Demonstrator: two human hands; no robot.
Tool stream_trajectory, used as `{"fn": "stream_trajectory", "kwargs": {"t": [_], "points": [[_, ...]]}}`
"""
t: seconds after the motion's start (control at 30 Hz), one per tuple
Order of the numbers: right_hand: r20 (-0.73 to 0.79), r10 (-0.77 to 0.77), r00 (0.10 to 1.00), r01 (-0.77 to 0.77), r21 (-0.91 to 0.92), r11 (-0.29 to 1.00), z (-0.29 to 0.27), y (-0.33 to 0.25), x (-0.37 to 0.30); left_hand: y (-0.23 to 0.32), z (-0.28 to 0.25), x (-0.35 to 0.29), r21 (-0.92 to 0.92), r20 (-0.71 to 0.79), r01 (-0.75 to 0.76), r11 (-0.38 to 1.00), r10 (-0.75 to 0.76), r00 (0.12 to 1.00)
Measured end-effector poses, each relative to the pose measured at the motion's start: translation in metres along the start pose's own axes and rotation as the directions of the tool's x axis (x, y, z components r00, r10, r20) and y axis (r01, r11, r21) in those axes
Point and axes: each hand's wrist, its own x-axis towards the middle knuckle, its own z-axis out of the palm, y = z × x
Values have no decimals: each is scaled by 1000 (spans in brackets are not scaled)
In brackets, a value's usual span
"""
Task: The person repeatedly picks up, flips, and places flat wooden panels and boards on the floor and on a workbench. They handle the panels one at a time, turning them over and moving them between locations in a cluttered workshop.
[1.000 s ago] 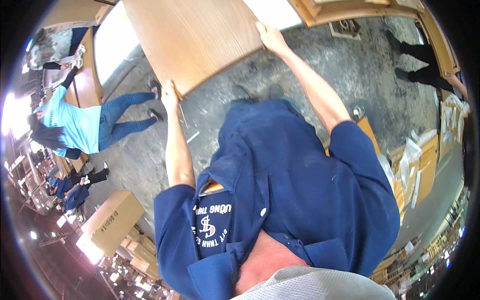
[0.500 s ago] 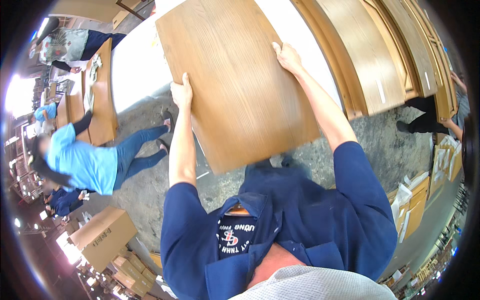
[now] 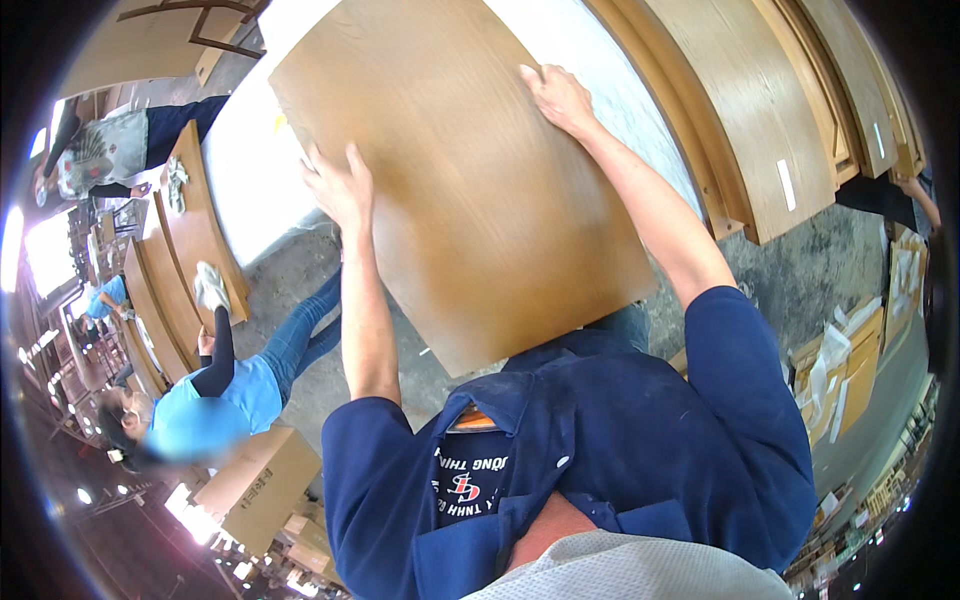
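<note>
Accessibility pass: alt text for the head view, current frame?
A wood panel, with a person's left hand, fingers spread, and right hand at opposite edges, over a white surface. More panels at right; a co-worker in blue at left.

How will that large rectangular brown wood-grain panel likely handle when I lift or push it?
The panel is probably stiff: its broad face shows no obvious sag. Being wide and wooden-looking, it may feel fairly heavy. Its flat shape suggests sliding rather than rolling.
</note>
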Motion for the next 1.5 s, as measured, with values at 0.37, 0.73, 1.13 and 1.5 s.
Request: {"fn": "stream_trajectory", "kwargs": {"t": [0.37,0.73,1.13,1.5], "points": [[4,-88,996,80,370,926,-23,110,-152,160,125,-20,-20,413,-335,942,313,855],[433,275,859,-505,806,309,-20,185,-324,268,69,-192,-270,522,-726,632,730,441],[47,439,897,-188,940,283,27,166,-345,230,30,-255,-338,281,-787,515,854,438],[319,149,936,-352,851,391,172,154,-500,59,-76,-302,-434,487,-704,562,804,342]]}}
